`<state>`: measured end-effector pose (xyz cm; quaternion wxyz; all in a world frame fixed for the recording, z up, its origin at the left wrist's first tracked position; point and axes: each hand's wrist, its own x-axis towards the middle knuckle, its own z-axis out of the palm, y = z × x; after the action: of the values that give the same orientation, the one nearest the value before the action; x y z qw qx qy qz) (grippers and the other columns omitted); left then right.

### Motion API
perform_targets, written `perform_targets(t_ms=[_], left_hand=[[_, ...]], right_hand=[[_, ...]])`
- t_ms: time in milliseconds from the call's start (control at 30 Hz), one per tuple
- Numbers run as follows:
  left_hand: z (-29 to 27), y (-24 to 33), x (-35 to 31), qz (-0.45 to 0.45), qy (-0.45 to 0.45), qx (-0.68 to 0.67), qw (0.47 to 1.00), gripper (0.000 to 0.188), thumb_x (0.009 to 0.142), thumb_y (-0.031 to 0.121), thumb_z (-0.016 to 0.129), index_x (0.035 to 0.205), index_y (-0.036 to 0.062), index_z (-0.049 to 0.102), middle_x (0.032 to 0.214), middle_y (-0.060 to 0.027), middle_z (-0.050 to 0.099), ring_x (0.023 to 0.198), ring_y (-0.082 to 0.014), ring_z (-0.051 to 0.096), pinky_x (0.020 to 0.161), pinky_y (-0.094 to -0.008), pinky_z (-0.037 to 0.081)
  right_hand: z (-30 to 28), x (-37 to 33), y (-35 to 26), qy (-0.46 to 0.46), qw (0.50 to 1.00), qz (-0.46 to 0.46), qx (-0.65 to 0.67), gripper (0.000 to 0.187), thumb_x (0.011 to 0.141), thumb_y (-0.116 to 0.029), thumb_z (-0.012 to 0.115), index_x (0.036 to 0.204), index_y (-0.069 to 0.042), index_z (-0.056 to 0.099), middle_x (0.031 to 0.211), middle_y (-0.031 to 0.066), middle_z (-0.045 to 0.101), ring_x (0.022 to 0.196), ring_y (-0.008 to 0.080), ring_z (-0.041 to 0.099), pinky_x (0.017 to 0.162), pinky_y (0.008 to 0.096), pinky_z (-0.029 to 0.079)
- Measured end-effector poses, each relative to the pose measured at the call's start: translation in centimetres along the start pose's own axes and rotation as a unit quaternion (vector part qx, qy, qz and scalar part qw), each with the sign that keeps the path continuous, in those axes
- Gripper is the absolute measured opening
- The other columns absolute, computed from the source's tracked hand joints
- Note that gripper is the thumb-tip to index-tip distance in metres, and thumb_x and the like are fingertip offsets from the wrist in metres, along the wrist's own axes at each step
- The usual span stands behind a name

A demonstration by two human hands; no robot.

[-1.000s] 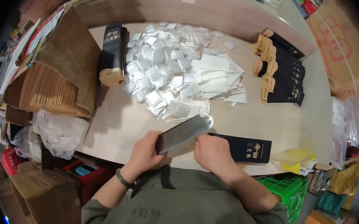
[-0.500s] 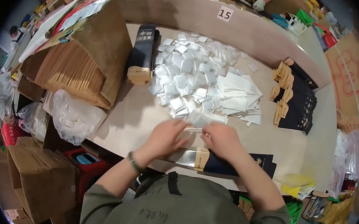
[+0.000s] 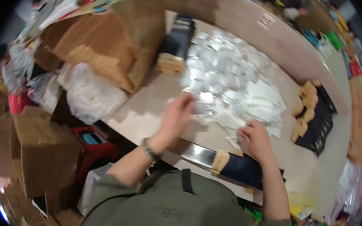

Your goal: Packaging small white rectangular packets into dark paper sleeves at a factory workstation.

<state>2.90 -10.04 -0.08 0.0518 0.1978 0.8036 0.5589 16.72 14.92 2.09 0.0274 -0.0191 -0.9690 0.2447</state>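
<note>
My left hand [image 3: 175, 120] reaches forward to the near edge of a heap of small clear packets [image 3: 224, 69] and pinches one glossy packet [image 3: 204, 101] at its fingertips. My right hand [image 3: 254, 139] rests with curled fingers on the table beside flat white packets [image 3: 262, 104]; blur hides whether it grips one. Between my forearms, along the table's front edge [image 3: 136, 126], lies a long dark box with a tan end and a silvery sleeve [image 3: 224, 163].
A dark box [image 3: 179, 36] stands behind the heap. More dark boxes with tan ends [image 3: 315, 117] are stacked at the right. Brown cardboard sheets [image 3: 104, 53] and a plastic bag [image 3: 89, 93] fill the left. Below are a red stool [image 3: 95, 144] and cartons [image 3: 40, 151].
One second ago both hands held the silvery-sleeved dark box above the table. It now lies at the front edge, and both hands have moved forward to the packets.
</note>
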Motion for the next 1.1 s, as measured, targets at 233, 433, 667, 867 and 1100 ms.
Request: perform_targets(t_ms=[233,433,667,867,1100], left_hand=[[-4.4,1.6,-6.7,0.095,-0.052,0.101,0.989,0.004,0.092,0.001,0.063,0.095,-0.0003,0.061,0.082,-0.0061,0.062,0.075,-0.0114,0.059,0.069,-0.0252,0.048],[-0.4,-2.4,-11.6,-0.101,-0.031,0.029,0.994,0.018,0.085,0.01,0.071,0.076,0.0034,0.058,0.081,-0.0111,0.063,0.066,-0.0213,0.061,0.059,-0.0305,0.047],[-2.8,-1.4,-8.0,0.148,-0.169,0.119,0.967,0.022,0.075,0.009,0.075,0.069,0.006,0.054,0.079,-0.0094,0.058,0.07,-0.0297,0.057,0.063,-0.0388,0.047],[-15.1,3.1,6.1,0.199,0.201,0.384,0.879,0.012,0.084,0.014,0.073,0.089,0.0046,0.068,0.085,-0.0128,0.068,0.077,-0.0231,0.067,0.07,-0.0341,0.052],[-22.8,1.7,15.8,0.079,0.037,0.48,0.873,0.024,0.087,0.019,0.061,0.104,0.0053,0.07,0.101,-0.0211,0.069,0.092,-0.0407,0.065,0.077,-0.0475,0.052]], right_hand=[[3.2,1.6,0.0,-0.016,0.989,-0.011,-0.146,0.005,0.081,-0.01,0.063,0.081,-0.004,0.063,0.082,0.0142,0.062,0.081,0.0338,0.064,0.07,0.0441,0.053],[4.3,1.9,-0.1,-0.024,0.986,0.016,-0.166,0.006,0.081,-0.008,0.059,0.08,-0.003,0.062,0.082,0.0159,0.063,0.081,0.0356,0.064,0.07,0.0466,0.052],[0.8,2.5,-2.7,0.023,0.993,0.115,0.003,0.013,0.082,-0.014,0.059,0.08,-0.002,0.06,0.08,0.0166,0.063,0.079,0.0355,0.063,0.07,0.0477,0.051],[1.6,1.1,-9.3,-0.03,0.994,-0.108,-0.007,0.009,0.078,-0.013,0.062,0.081,-0.004,0.061,0.082,0.014,0.06,0.076,0.0337,0.063,0.068,0.0444,0.052],[4.3,-0.9,-12.3,-0.191,0.973,-0.1,-0.086,0.008,0.079,-0.01,0.061,0.084,-0.004,0.062,0.082,0.013,0.061,0.082,0.0334,0.063,0.07,0.043,0.052]])
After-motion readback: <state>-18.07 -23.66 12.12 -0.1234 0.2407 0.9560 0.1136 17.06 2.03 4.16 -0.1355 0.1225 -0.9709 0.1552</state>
